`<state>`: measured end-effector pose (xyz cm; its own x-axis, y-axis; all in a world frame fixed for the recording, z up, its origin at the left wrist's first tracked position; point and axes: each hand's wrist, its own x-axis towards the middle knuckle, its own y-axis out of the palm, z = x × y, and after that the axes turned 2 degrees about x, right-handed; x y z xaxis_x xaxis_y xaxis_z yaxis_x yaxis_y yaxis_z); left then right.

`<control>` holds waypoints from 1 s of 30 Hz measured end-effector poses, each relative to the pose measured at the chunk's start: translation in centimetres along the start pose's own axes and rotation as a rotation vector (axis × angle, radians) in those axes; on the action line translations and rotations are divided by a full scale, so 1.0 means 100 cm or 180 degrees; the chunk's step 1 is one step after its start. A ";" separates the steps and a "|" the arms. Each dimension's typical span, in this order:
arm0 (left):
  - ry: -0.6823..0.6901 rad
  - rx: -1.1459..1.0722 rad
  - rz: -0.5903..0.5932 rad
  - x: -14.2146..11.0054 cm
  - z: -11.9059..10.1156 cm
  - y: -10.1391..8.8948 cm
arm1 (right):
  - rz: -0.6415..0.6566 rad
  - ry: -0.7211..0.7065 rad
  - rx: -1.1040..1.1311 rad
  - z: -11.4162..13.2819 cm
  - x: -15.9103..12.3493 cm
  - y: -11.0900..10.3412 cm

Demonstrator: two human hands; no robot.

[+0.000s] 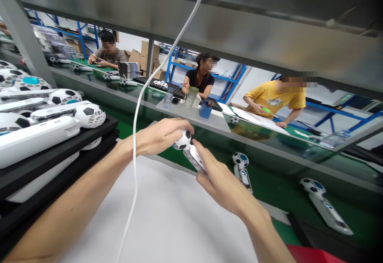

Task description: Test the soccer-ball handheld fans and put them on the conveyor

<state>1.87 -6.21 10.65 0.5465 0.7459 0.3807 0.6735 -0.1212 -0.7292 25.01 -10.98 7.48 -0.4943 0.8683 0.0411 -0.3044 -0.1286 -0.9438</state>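
Note:
A small handheld fan point(194, 156) with a black-and-white football-patterned head is between my two hands, above the far edge of the white work surface point(167, 215). My left hand point(163, 135) curls its fingers over the round head from the left. On the other side, my right hand point(214, 169) grips the white handle, its thumb underneath and fingers along the top. The handle slants down to the right. Part of the fan is hidden behind my fingers.
Black trays point(98, 133) stacked with similar fans point(89, 115) stand at the left. A white cable point(136, 135) hangs across my left forearm. On the green belt point(278, 179) lie more fans point(326, 207). Several people sit across the line. A red object point(311, 254) is at the lower right.

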 end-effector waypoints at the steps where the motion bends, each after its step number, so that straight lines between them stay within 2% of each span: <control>1: 0.0025 0.0051 0.0016 0.000 0.000 0.000 | 0.0031 0.0018 0.0026 0.000 0.000 0.000; 9: -0.0075 0.0603 0.0211 0.004 0.003 0.006 | 0.0217 0.0141 0.0073 0.000 0.002 0.001; 13: 0.0048 0.0607 0.0253 0.006 0.005 0.010 | 0.0262 0.0219 0.0125 -0.001 0.000 -0.002; 17: 0.0307 0.0530 0.0117 0.007 0.008 0.013 | 0.0328 0.0418 0.0289 -0.003 -0.001 -0.003; 20: 0.0329 0.0364 0.0013 0.006 0.009 0.010 | 0.0253 0.0284 0.0470 -0.003 -0.002 -0.001; 24: -0.0001 0.0074 -0.0067 0.003 0.007 0.005 | 0.0281 0.0052 0.0627 -0.001 -0.003 0.002; 30: -0.0061 0.0163 -0.0148 0.004 0.006 0.003 | 0.0239 -0.0037 0.0641 0.001 -0.003 0.001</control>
<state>1.95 -5.58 10.22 0.5052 0.7625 0.4042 0.6712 -0.0528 -0.7394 25.07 -11.35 7.43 -0.5307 0.8473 -0.0219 -0.4225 -0.2868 -0.8598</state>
